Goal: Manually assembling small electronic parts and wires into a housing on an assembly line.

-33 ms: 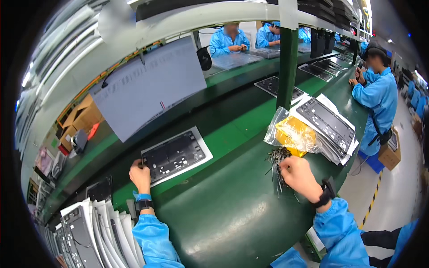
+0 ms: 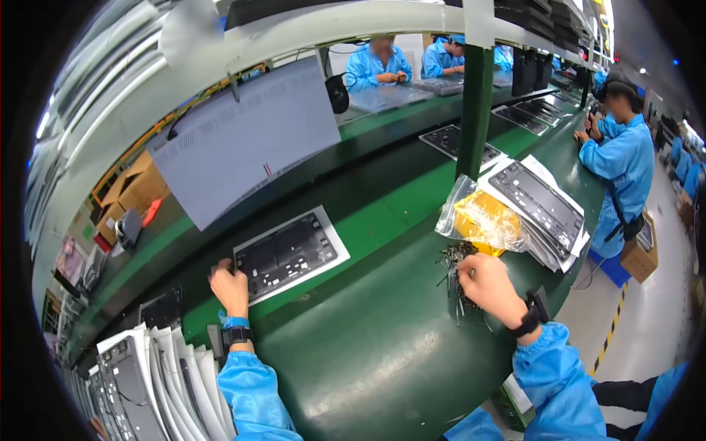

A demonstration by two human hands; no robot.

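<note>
A black flat device panel (image 2: 283, 246) with small white patches lies on a white sheet (image 2: 338, 250) on the green bench. At the panel's left edge is my left hand (image 2: 232, 290), its fingers curled; what they hold, if anything, is hidden. On the right, my right hand (image 2: 491, 287) is closed in a pinch at a pile of small thin black parts (image 2: 457, 257). Its fingertips touch the pile's edge, and I cannot make out what is between them. Behind the pile rests a clear plastic bag (image 2: 450, 213) with yellow wrapping (image 2: 485, 213) inside.
Similar panels interleaved with white sheets stand in a row (image 2: 132, 375) at the lower left. Another stack (image 2: 537, 198) lies right of the bag. A green post (image 2: 474, 110) rises behind, beside a large grey board (image 2: 250, 140). A co-worker (image 2: 618, 162) stands at the right.
My left hand has shifted slightly left, its fingers a little apart from the panel's edge. My right hand has moved very slightly left at the pile.
</note>
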